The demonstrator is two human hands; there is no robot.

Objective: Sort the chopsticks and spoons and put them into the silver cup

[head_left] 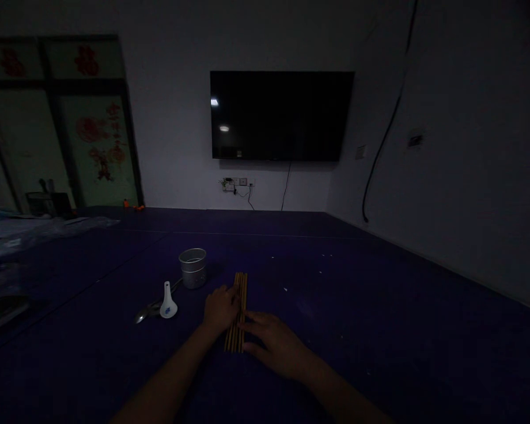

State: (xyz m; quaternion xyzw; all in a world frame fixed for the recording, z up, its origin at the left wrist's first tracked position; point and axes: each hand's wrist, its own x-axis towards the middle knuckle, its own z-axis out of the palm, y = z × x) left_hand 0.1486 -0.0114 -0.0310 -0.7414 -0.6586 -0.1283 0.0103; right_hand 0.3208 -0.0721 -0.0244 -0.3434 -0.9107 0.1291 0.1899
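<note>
Several yellowish chopsticks (234, 340) lie side by side on the dark blue-purple surface, pointing away from me. My left hand (221, 308) is closed over the bundle's left side, its bent fingers pressed against the upper half. From the right, my right hand (277, 344) touches the lower half with thumb and fingers apart. Left of my hands stand a silver metal cup (193, 270) and, nearer me, a white soup spoon (168, 307) with a blue mark. A metal spoon (142, 314) lies partly behind the white one.
The wide surface (401, 318) reaches the back wall, with small white scraps (285, 289) on it. Clear plastic wrapping (66, 229) lies at the far left. A television (282, 116) hangs on the wall, and a black cable (386, 138) hangs at the right.
</note>
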